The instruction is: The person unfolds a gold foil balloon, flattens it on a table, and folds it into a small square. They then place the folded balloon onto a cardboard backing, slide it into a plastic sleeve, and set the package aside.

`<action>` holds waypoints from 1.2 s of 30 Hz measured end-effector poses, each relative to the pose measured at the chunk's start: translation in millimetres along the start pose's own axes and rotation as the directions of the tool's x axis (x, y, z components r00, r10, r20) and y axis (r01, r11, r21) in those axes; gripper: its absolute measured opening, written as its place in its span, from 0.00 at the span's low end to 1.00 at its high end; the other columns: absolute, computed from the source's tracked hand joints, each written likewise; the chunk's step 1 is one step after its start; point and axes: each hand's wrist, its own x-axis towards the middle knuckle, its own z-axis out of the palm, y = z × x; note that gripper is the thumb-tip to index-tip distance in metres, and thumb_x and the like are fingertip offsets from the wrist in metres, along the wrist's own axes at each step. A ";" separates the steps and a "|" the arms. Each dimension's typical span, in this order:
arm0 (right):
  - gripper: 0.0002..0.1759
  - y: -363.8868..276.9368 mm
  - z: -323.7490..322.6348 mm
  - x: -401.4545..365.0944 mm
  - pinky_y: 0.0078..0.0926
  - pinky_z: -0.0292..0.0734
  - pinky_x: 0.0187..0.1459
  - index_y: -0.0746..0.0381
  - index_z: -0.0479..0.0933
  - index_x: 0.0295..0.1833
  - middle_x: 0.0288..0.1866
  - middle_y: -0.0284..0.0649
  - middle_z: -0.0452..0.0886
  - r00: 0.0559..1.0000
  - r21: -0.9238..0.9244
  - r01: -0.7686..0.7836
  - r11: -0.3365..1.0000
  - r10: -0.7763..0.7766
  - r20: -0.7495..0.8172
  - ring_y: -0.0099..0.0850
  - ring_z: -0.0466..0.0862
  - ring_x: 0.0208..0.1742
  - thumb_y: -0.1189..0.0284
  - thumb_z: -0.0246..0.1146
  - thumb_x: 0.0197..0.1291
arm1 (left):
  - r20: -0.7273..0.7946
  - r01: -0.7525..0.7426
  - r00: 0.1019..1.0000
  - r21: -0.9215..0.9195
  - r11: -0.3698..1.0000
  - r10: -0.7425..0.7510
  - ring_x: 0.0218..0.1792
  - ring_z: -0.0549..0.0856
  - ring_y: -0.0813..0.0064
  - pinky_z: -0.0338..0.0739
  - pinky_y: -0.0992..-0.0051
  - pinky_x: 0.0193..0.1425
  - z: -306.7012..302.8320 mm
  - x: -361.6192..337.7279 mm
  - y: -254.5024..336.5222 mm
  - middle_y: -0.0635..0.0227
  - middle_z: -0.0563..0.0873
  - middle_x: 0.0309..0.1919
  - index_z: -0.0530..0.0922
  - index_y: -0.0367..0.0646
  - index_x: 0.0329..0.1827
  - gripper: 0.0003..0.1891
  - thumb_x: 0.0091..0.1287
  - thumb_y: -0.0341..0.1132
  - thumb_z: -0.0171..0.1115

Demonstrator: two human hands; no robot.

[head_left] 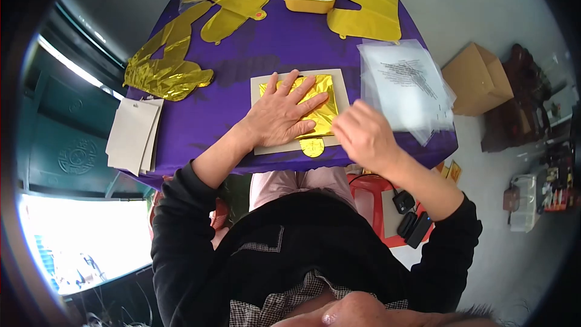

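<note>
A folded gold foil balloon (327,106) lies on a grey cardboard sheet (340,85) near the table's front edge. Flat across the foil rests my left hand (279,114), its fingers spread. A rounded gold tab (312,148) pokes out below the folded foil, over the lower part of the cardboard. My right hand (365,134) is closed beside the right edge of the cardboard, with its fingers curled in; whatever they may hold is hidden.
On the purple-covered table (224,109) lie more gold foil balloons (233,3), a yellow tub (310,5) of white material, clear plastic bags (405,85) at right and stacked cardboard pieces (133,136) at left. A cardboard box (478,79) and a red stool (369,197) stand nearby.
</note>
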 end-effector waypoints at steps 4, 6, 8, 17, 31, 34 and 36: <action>0.11 -21.9 11.2 -19.1 0.35 0.74 0.38 0.63 0.76 0.34 0.31 0.39 0.77 0.994 0.021 0.075 0.997 -0.076 0.077 0.39 0.77 0.34 0.77 0.72 0.48 | -0.054 0.000 0.999 0.023 1.000 0.001 0.78 0.56 0.45 0.45 0.39 0.78 5.3 -1.0 -1.6 0.58 0.60 0.78 0.58 0.65 0.80 0.33 0.76 0.65 0.29; 0.12 -28.5 14.9 -19.0 0.34 0.75 0.40 0.63 0.77 0.37 0.34 0.39 0.77 0.991 0.045 0.098 0.994 -0.101 0.084 0.38 0.77 0.36 0.77 0.73 0.47 | -0.061 0.018 0.998 0.003 1.000 -0.018 0.78 0.55 0.45 0.44 0.39 0.78 7.0 0.2 -2.3 0.58 0.60 0.78 0.58 0.65 0.80 0.35 0.75 0.67 0.28; 0.14 -29.5 19.0 -17.1 0.34 0.75 0.40 0.63 0.77 0.39 0.36 0.40 0.77 0.989 0.035 0.115 0.993 -0.117 0.089 0.39 0.77 0.37 0.76 0.73 0.47 | -0.047 0.004 0.999 0.008 1.000 -0.004 0.78 0.55 0.45 0.44 0.39 0.78 7.4 -0.6 -1.6 0.59 0.60 0.78 0.59 0.65 0.80 0.37 0.73 0.70 0.29; 0.10 -29.2 22.6 -14.7 0.33 0.74 0.36 0.64 0.79 0.35 0.32 0.38 0.74 0.989 0.009 0.129 0.992 -0.130 0.067 0.36 0.76 0.35 0.77 0.73 0.48 | 0.012 0.003 1.000 0.006 1.000 -0.003 0.79 0.53 0.43 0.43 0.35 0.77 -0.6 -1.2 0.7 0.56 0.59 0.78 0.58 0.62 0.80 0.52 0.58 0.84 0.36; 0.19 -35.1 17.3 -16.5 0.35 0.73 0.39 0.67 0.81 0.46 0.36 0.40 0.75 0.993 0.025 0.118 0.993 -0.118 0.017 0.39 0.76 0.37 0.80 0.68 0.44 | 0.106 0.009 0.994 -0.038 0.999 -0.005 0.80 0.48 0.44 0.38 0.36 0.79 -6.3 0.9 -1.1 0.59 0.54 0.81 0.54 0.61 0.82 0.45 0.63 0.68 0.49; 0.21 -35.9 15.5 -19.4 0.36 0.73 0.41 0.67 0.80 0.47 0.39 0.41 0.75 0.990 0.044 0.117 0.992 -0.120 0.079 0.39 0.75 0.39 0.77 0.70 0.43 | 0.108 0.018 0.994 -0.054 0.998 -0.012 0.80 0.47 0.45 0.38 0.37 0.79 -4.7 1.3 -2.0 0.60 0.53 0.81 0.54 0.62 0.82 0.43 0.65 0.66 0.47; 0.21 -38.3 15.3 -20.8 0.36 0.72 0.42 0.67 0.80 0.49 0.40 0.41 0.74 0.990 0.019 0.102 0.995 -0.103 0.097 0.39 0.75 0.41 0.72 0.70 0.47 | 0.105 0.014 0.994 -0.066 0.998 -0.007 0.81 0.47 0.45 0.37 0.37 0.79 -2.6 1.5 -4.4 0.60 0.53 0.81 0.53 0.62 0.82 0.42 0.66 0.66 0.46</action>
